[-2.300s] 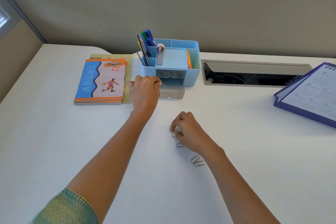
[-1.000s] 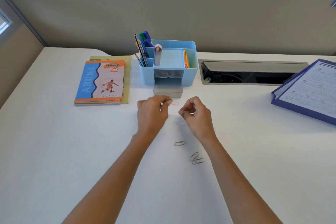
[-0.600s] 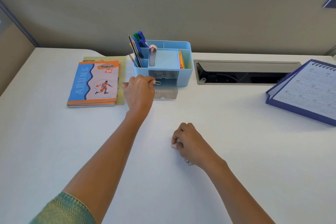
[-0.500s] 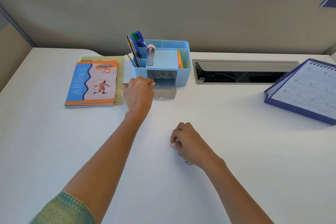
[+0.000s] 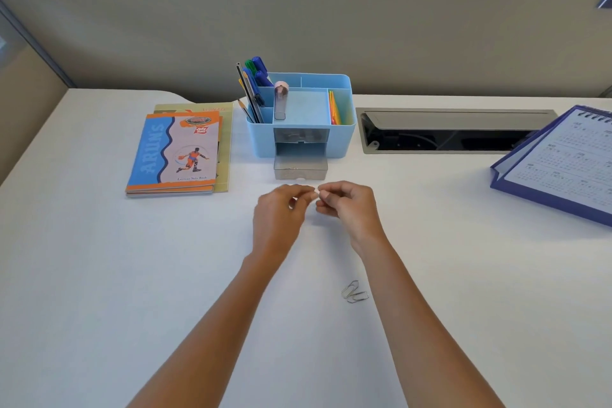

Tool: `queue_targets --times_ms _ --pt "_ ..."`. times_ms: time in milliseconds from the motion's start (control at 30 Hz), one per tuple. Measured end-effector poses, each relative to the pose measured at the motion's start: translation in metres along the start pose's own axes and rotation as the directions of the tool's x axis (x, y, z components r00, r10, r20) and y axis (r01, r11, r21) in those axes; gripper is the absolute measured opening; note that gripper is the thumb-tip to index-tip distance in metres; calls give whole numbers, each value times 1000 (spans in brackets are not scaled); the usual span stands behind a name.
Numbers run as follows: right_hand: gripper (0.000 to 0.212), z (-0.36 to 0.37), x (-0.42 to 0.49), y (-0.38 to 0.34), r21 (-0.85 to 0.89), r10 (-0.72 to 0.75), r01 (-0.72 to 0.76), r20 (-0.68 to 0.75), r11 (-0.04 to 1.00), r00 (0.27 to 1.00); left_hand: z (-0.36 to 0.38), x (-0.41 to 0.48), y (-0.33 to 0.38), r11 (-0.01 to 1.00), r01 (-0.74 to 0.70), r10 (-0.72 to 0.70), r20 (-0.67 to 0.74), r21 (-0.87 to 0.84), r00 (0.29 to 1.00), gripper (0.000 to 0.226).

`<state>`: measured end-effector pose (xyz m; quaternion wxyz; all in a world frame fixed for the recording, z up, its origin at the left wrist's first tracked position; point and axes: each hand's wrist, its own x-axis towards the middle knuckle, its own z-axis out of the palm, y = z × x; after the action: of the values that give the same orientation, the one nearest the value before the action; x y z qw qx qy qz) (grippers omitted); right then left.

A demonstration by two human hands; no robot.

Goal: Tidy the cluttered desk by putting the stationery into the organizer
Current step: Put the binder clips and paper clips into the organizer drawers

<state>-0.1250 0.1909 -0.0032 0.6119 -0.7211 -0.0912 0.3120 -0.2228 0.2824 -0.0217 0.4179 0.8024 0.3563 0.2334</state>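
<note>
A light blue organizer (image 5: 344, 139) stands at the back of the white desk, with pens (image 5: 255, 83) and coloured notes in its compartments. Its clear lower drawer (image 5: 300, 169) is pulled out, and a paper clip lies inside. Just in front of the drawer my left hand (image 5: 278, 215) and my right hand (image 5: 347, 209) meet fingertip to fingertip, fingers curled. They pinch a small paper clip that is almost hidden between them. Two more paper clips (image 5: 354, 292) lie on the desk beside my right forearm.
A stack of exercise notebooks (image 5: 175, 152) lies left of the organizer. An open cable slot (image 5: 447, 132) is set into the desk to its right. A blue desk calendar (image 5: 563, 162) stands at the right edge. A grey partition runs along the back.
My left hand has come back from the drawer and my right hand has lifted off the desk; both now meet in front of the drawer. The single clip is gone from the desk.
</note>
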Motion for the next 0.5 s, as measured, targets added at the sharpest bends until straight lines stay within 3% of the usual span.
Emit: queue_targets --times_ms 100,200,367,500 --pt "11 5 3 -8 28 -15 15 11 999 1000 3 1 4 970 134 -133 18 -201 991 15" --pt "13 6 2 -14 53 -37 33 73 998 997 -1 11 8 936 162 -169 5 -313 986 13" --pt "12 -2 2 -19 64 -43 41 42 997 998 -3 28 16 959 119 -121 6 -257 993 16" --pt "12 -28 -9 -8 -138 -33 49 117 989 993 -9 44 15 992 58 -75 -154 -110 985 22"
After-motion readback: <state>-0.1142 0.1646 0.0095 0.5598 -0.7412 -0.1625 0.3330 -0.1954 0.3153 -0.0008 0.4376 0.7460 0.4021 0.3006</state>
